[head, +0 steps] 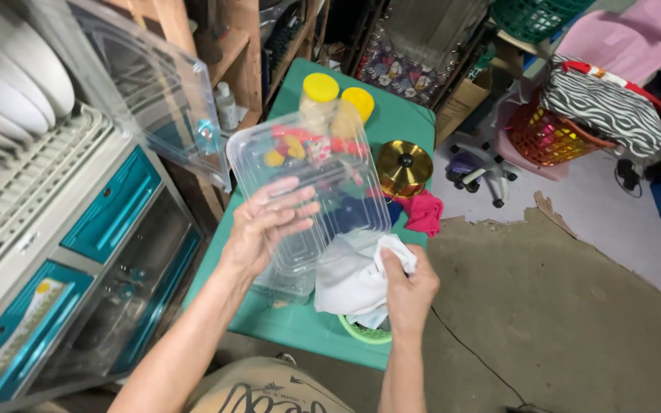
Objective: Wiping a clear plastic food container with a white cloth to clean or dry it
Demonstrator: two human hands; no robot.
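Note:
My left hand holds a clear rectangular plastic container up over a green table, fingers spread across its flat face. My right hand grips a bunched white cloth pressed against the container's lower edge. Through the clear plastic I see coloured items on the table behind. A light green basket rim shows under the cloth.
Two yellow-lidded jars, a gold lid and a pink cloth sit on the table. A dish rack cabinet with white plates and teal drawers stands left. A zebra-striped bag on an orange basket lies right.

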